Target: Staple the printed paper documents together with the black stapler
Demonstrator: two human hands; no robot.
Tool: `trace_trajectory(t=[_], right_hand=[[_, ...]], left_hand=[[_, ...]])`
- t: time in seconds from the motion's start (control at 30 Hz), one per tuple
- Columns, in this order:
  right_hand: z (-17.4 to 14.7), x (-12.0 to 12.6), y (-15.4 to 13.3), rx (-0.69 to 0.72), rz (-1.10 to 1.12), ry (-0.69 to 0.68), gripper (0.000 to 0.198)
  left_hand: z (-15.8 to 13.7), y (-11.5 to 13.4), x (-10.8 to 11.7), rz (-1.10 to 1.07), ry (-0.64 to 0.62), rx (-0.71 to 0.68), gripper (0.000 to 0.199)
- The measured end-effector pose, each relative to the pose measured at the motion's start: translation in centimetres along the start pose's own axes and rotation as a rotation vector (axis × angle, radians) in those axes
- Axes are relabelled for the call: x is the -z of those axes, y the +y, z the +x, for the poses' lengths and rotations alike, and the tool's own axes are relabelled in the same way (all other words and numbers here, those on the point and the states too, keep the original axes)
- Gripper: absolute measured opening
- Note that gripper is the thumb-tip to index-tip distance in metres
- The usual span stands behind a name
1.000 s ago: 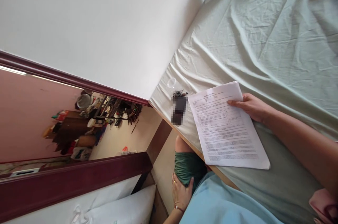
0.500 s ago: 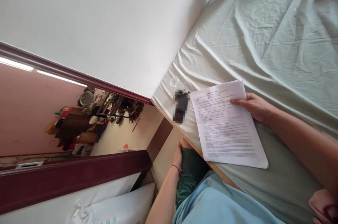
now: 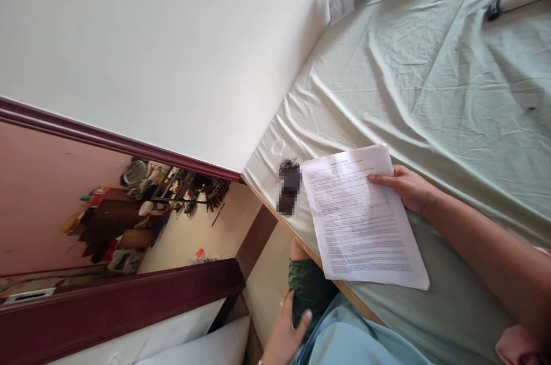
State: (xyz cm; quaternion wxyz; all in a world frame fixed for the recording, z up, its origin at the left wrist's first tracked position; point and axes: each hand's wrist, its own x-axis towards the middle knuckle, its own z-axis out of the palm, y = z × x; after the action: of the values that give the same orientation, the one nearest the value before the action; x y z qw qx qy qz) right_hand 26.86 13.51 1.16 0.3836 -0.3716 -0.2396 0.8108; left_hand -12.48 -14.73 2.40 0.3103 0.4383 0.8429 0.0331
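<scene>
Maroon trim lies at nine o'clock from the left hand, loosely spread by green shorts. At one o'clock, over the cloth, the papers look light, floppy, easily creased, I'd say; best taken by the long side, where the right hand pinches them at two o'clock.

- Right hand extends over the table, inward of its near edge, pinching with thumb on top and fingers tucked underneath.
- Right forearm slants above the table, wrist nearly straight.
- Left hand lies below the near edge, beside the thigh, thumb spread away from loose fingers.
</scene>
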Motion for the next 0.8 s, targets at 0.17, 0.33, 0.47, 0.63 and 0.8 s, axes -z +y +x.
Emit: trace_trajectory(t=[0.17,0.33,0.47,0.63,0.8], right_hand=[[0.1,0.1,-0.1,0.013,0.054,0.010,0.035],[0.6,0.0,0.4,0.055,0.016,0.042,0.032],[0.8,0.1,0.5,0.100,-0.005,0.040,0.032],[0.8,0.1,0.6,0.123,-0.027,0.037,0.034],[0.5,-0.1,0.2,0.158,-0.089,0.020,0.040]], left_hand=[[2.5,10.4,1.4,-0.586,0.181,-0.172,0.073],[5.1,16.8,-0.9,-0.948,-0.065,-0.242,0.074],[6.0,17.6,-3.5,-0.936,-0.108,-0.276,0.062],[6.2,16.5,-4.9,-0.762,0.041,-0.347,0.059],[6.4,15.2,-5.4,-0.582,0.137,-0.412,0.065]])
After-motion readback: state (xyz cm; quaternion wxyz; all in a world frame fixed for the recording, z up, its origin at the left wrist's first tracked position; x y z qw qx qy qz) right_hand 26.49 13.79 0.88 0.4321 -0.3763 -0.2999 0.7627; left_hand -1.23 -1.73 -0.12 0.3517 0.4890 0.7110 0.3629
